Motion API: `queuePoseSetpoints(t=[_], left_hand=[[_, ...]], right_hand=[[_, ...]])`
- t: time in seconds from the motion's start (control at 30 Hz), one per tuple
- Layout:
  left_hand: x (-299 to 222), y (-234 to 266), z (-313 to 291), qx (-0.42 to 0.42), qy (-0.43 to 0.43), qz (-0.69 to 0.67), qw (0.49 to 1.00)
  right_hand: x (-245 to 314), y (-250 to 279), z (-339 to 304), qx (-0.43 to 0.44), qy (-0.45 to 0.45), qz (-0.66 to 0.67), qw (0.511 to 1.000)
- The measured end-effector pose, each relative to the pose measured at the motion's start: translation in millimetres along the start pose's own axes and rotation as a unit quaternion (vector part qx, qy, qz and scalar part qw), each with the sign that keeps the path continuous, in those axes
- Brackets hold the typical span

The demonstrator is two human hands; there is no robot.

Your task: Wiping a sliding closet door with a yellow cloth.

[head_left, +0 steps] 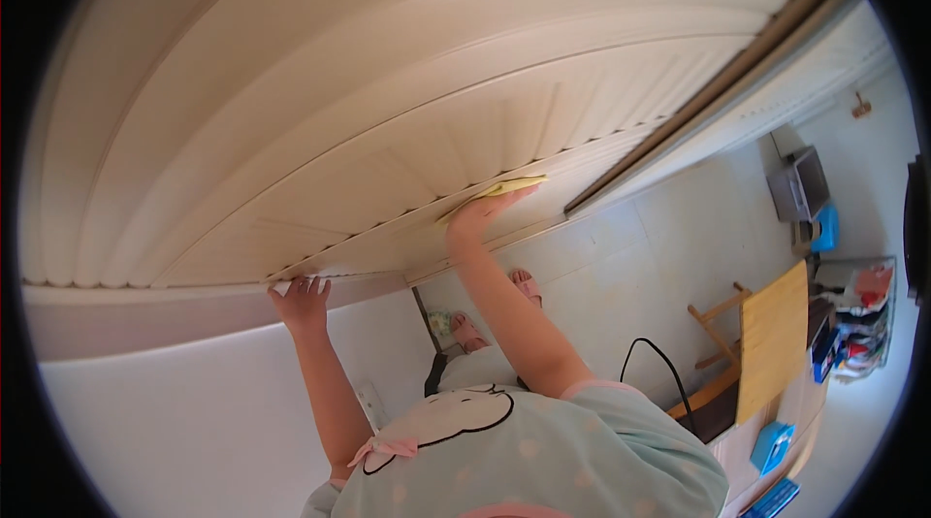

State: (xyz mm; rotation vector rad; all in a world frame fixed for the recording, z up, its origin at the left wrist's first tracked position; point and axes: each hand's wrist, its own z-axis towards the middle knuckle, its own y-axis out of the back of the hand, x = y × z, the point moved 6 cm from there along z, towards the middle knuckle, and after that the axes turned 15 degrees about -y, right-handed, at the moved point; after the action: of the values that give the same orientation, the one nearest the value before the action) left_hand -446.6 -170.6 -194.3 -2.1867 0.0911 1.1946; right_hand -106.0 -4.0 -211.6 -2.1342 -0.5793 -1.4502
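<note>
A cream panelled door (388, 111) with moulded ridges spreads across the upper part of the view. My right hand (475, 212) presses a folded yellow cloth (509, 186) flat to its surface, below the row of grooves. Part of the cloth is hidden behind the palm and fingers. Farther left, my left hand (303, 300) rests its spread fingertips against the door's left edge and holds nothing.
A white wall (194, 402) lies beside my left arm. To the right are a wooden chair (771, 343), a desk with a blue box (773, 448), a black cable (669, 363) and a grey bin (800, 185). My pink slippers (467, 332) stand on the tiled floor (611, 275).
</note>
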Motion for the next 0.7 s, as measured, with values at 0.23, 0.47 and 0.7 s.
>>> queuePoseSetpoints(t=[0.23, 0.47, 0.7], left_hand=[[1.9, -5.9, -30.6, 0.013, -0.041, 0.005, 0.999], [4.2, 28.1, -39.0, 0.133, -0.114, 0.141, 0.974], [-9.1, 56.0, -79.3, 0.121, -0.235, 0.315, 0.911]], right_hand=[[113.3, 8.1, 62.9, -0.013, 0.208, -0.073, 0.975], [39.3, -18.2, -81.1, 0.134, 0.497, -0.164, 0.842], [-40.2, -50.6, -227.1, 0.254, 0.873, -0.284, 0.303]])
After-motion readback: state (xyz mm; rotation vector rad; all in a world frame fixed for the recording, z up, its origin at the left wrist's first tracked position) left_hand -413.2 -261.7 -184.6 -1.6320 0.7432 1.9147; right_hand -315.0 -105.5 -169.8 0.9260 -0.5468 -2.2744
